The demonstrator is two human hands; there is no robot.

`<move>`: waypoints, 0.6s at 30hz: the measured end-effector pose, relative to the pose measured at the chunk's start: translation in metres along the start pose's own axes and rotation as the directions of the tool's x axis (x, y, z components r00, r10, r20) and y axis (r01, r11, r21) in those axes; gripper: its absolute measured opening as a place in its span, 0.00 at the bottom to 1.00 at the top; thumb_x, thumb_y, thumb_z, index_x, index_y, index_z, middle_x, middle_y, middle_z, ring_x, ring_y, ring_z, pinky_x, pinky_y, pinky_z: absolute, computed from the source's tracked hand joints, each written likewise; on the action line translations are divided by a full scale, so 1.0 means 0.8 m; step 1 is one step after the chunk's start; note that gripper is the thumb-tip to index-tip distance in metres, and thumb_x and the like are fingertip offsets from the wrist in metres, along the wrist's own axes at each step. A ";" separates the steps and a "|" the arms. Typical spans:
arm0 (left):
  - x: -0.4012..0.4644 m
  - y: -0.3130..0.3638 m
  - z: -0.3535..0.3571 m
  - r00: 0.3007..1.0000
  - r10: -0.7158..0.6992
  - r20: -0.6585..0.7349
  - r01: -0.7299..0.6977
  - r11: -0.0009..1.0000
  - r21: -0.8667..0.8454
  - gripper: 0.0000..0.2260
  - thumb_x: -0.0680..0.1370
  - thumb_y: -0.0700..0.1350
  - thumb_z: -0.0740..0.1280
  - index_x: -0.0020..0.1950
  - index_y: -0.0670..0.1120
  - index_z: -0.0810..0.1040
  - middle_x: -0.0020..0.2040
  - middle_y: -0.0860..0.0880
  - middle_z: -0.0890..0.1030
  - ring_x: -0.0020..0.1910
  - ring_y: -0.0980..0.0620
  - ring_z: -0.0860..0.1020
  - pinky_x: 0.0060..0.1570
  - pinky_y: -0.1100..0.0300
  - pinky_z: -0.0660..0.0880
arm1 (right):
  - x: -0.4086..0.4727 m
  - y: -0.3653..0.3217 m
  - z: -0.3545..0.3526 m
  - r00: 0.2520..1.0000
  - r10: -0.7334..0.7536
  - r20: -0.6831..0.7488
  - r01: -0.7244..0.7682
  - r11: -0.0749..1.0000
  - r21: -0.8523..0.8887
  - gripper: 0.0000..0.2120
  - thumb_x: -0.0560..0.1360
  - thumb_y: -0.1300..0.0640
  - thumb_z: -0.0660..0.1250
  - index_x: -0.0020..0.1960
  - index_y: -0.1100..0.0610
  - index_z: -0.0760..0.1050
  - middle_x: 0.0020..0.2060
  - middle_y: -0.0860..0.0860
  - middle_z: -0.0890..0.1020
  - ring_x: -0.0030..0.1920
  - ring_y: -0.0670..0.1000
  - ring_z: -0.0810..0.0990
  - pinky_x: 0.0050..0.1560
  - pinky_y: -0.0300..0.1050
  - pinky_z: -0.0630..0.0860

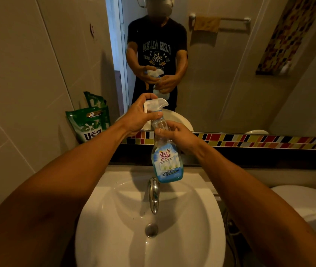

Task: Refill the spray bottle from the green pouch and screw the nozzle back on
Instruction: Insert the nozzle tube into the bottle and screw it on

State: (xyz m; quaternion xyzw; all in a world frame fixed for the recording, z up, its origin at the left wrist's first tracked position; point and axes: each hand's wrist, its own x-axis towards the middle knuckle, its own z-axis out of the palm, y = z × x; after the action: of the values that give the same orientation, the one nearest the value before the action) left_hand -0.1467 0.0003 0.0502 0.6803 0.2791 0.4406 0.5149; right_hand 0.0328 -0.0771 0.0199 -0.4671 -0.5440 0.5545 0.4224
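A clear spray bottle (167, 162) with a blue "King's Stella" label hangs upright above the back of the sink, with blue liquid low in it. My right hand (178, 134) grips its neck. My left hand (140, 116) is closed around the white trigger nozzle (156, 105), which sits on top of the bottle. The green pouch (88, 123) stands upright at the left, leaning in the corner against the wall and mirror, apart from both hands.
A white sink (99, 224) lies below the bottle, with a chrome tap (154, 193) and a drain (151, 230). A large mirror (230, 74) with a coloured tile strip (269, 141) faces me. A white toilet (311, 205) is at the right.
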 end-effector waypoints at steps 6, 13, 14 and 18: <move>-0.002 -0.001 0.004 0.998 -0.052 0.039 0.052 0.999 0.003 0.25 0.69 0.45 0.78 0.62 0.58 0.73 0.63 0.44 0.74 0.60 0.41 0.77 0.52 0.50 0.81 | -0.001 0.010 -0.004 1.000 0.018 0.013 -0.018 0.999 0.043 0.20 0.77 0.53 0.75 0.68 0.54 0.78 0.52 0.56 0.87 0.54 0.57 0.87 0.52 0.50 0.84; -0.008 0.001 0.014 0.997 -0.066 0.048 0.063 0.996 0.059 0.25 0.73 0.42 0.76 0.66 0.51 0.71 0.59 0.48 0.78 0.53 0.51 0.82 0.45 0.57 0.81 | 0.001 0.013 -0.011 0.999 0.024 -0.022 -0.026 0.998 -0.055 0.14 0.77 0.56 0.74 0.62 0.54 0.80 0.49 0.52 0.88 0.50 0.52 0.88 0.47 0.43 0.84; -0.009 0.000 0.016 0.996 -0.070 0.058 0.067 0.996 0.060 0.25 0.73 0.41 0.76 0.67 0.51 0.71 0.58 0.48 0.78 0.52 0.52 0.83 0.44 0.58 0.81 | 0.003 0.014 -0.012 0.999 0.018 -0.039 -0.021 0.995 -0.102 0.14 0.77 0.56 0.74 0.62 0.55 0.80 0.49 0.52 0.88 0.50 0.52 0.88 0.47 0.43 0.83; -0.019 -0.009 0.023 0.994 -0.085 0.065 0.087 0.996 -0.024 0.33 0.74 0.39 0.74 0.72 0.62 0.65 0.63 0.45 0.79 0.58 0.48 0.82 0.48 0.56 0.81 | 0.005 0.023 -0.020 0.992 -0.037 -0.120 0.009 0.973 -0.229 0.17 0.78 0.55 0.74 0.64 0.58 0.79 0.54 0.53 0.86 0.52 0.50 0.86 0.47 0.42 0.82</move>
State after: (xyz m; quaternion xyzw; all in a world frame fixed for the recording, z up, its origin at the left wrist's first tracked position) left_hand -0.1364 -0.0185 0.0374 0.6747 0.2855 0.3997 0.5510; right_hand 0.0483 -0.0712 0.0018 -0.5397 -0.5823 0.4534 0.4052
